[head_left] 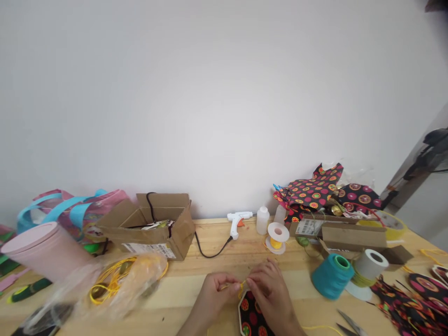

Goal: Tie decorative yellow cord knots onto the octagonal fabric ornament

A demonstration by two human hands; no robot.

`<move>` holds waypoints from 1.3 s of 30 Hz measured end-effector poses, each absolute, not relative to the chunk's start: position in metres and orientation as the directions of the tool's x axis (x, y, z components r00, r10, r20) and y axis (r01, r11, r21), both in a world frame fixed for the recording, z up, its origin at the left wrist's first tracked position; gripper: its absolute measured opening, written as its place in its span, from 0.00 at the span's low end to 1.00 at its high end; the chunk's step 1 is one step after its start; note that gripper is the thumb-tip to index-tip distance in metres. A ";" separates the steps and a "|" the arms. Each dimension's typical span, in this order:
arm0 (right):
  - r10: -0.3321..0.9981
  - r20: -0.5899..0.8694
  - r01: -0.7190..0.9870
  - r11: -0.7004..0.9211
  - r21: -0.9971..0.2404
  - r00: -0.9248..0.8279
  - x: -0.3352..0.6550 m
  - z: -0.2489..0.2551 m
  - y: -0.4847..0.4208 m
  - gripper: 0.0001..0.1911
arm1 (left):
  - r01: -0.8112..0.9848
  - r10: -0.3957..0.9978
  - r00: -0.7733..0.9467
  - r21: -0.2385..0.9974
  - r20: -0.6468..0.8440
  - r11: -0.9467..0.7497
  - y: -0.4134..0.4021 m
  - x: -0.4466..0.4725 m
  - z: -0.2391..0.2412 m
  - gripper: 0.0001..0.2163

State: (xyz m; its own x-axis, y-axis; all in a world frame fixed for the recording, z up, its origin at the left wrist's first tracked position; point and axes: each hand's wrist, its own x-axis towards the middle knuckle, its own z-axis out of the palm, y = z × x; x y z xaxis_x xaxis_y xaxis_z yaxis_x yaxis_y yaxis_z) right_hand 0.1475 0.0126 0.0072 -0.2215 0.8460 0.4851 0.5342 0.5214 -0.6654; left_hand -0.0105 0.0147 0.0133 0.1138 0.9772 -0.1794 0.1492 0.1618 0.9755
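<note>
A black piece [249, 313], pale-edged and printed with red and orange rounds (one greenish), shows between the left hand [219, 297] and right hand [272, 293] over the worktop [182, 281], each grip pinching yellow cord [241, 291] at its top.

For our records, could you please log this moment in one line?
left hand: pinching yellow cord; right hand: pinching same cord; patterned piece: partly behind right hand

Open cardboard box [180, 238] near wall [224, 102]; pink canister [52, 254] to its left; teal thread cone [331, 278] well right.
</note>
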 end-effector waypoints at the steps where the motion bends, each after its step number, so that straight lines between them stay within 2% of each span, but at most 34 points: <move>1: 0.848 0.484 0.533 0.518 -0.669 -0.216 0.147 0.007 0.012 0.08 | 0.143 0.978 0.112 0.976 -0.179 0.162 0.015 -0.011 0.013 0.09; 7: 0.842 0.501 0.487 0.529 -0.694 -0.200 0.147 0.009 0.012 0.09 | 0.128 0.971 0.112 0.972 -0.210 0.196 0.013 -0.010 0.012 0.09; 12: 0.852 0.486 0.442 0.518 -0.733 -0.194 0.148 0.010 0.009 0.10 | 0.120 0.976 0.139 0.981 -0.170 0.154 0.013 -0.009 0.015 0.05; 30: 0.879 0.433 0.413 0.477 -0.776 -0.202 0.145 0.007 0.013 0.09 | 0.129 0.957 0.196 0.973 -0.214 0.191 0.016 -0.012 0.012 0.09; 39: 0.872 0.446 0.437 0.488 -0.755 -0.203 0.146 0.001 0.016 0.09 | 0.091 0.959 0.182 0.975 -0.218 0.204 0.016 -0.011 0.012 0.10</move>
State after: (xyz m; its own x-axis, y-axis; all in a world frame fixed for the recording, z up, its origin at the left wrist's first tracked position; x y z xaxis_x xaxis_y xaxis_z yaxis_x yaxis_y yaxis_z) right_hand 0.1455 0.0160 0.0010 -0.2027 0.8717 0.4463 0.4373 0.4883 -0.7552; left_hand -0.0111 0.0159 0.0119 0.1819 0.9589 -0.2176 0.0907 0.2040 0.9748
